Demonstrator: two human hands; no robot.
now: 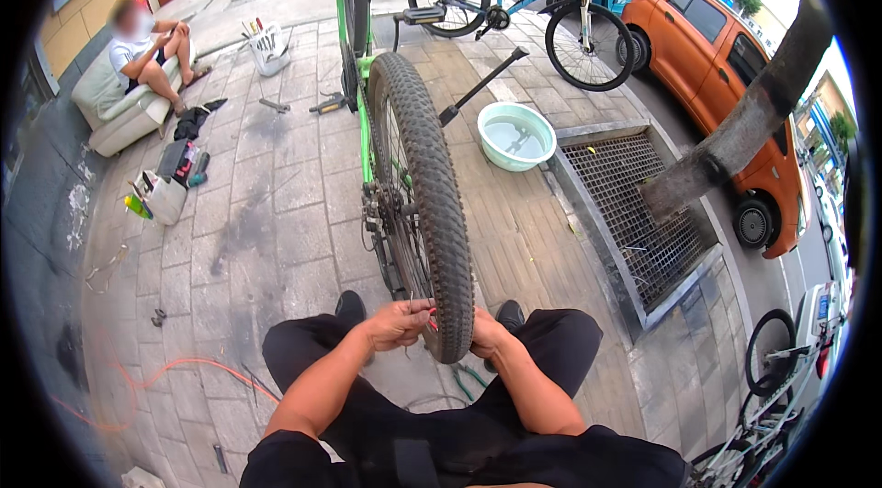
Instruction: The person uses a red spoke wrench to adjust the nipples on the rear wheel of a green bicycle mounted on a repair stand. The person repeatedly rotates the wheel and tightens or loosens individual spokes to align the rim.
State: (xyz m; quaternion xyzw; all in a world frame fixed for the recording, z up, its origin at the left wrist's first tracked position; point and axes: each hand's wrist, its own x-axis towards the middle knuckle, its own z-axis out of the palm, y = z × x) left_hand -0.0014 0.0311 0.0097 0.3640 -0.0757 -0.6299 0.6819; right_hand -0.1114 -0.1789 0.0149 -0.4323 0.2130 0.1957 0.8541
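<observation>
Bicycle tire [430, 189], one, between two grips [397, 323] [489, 334]

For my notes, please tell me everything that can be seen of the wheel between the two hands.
The wheel has thin spokes and a dark, knobby tire, rubber by its look. It stands upright, tread toward the viewer, in the green frame. The left hand is at its lower left side, beside something small and red; the right hand touches the tire from the right.
</observation>
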